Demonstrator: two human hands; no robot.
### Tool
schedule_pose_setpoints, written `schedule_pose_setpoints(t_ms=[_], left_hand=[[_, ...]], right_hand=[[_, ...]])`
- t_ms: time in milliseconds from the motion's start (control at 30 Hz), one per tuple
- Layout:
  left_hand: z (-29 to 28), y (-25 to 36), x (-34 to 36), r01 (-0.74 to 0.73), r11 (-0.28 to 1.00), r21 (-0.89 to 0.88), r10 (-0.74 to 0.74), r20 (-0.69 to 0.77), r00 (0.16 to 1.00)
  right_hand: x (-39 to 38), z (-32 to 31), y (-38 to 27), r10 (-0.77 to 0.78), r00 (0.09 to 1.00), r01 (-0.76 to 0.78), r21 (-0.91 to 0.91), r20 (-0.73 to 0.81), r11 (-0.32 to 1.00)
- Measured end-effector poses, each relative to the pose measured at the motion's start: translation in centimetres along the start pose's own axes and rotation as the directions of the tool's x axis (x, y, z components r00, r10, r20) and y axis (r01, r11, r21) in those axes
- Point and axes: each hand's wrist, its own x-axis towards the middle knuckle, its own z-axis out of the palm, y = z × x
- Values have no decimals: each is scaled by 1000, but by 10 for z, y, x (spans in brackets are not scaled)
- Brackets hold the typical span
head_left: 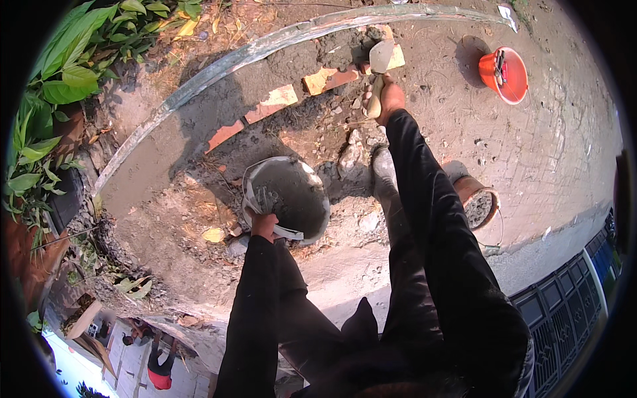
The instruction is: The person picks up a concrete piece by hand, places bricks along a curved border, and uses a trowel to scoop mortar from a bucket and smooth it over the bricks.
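My left hand [263,224] is closed on the near left rim of a white bucket [314,178]. Wet grey mortar [288,199] lies inside the bucket. Stretched far forward, my right hand [393,99] wraps round the handle of a trowel [381,57]. Its pale blade is over the right end of a row of broken orange bricks [272,105]. Grey mortar [285,64] fills the strip behind these bricks, up to a long pale board [199,86] that looks curved here. My boot [383,166] stands beside rubble, right of the bucket.
An orange bucket [488,69] with tools inside stands at the far right. Nearer is a brown bucket [466,188] with grey material in it. Leafy plants [70,83] crowd the far left. Another person [159,378] is at lower left, and a dark gate [557,325] at lower right.
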Motion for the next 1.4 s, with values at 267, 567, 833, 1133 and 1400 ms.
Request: schedule_pose_setpoints(t_ms=[267,567,833,1133,1400], left_hand=[[-34,-18,39,-19,998,55,18,26,999],[-27,-13,30,-29,999,44,30,-33,999],[-47,-16,20,-13,999,45,14,-1,1000],[-65,-56,63,-204,971,120,204,12,979],[-40,-27,39,-204,978,42,206,-48,977]], right_hand=[[-38,129,144,-159,980,195,-466,116,863],[-18,41,-3,-275,737,363,-704,618,-610],[52,-70,-58,-402,881,315,-943,249,108],[-34,96,127,79,991,-5,-555,110,832],[-39,145,252,-233,846,516,-630,479,581]])
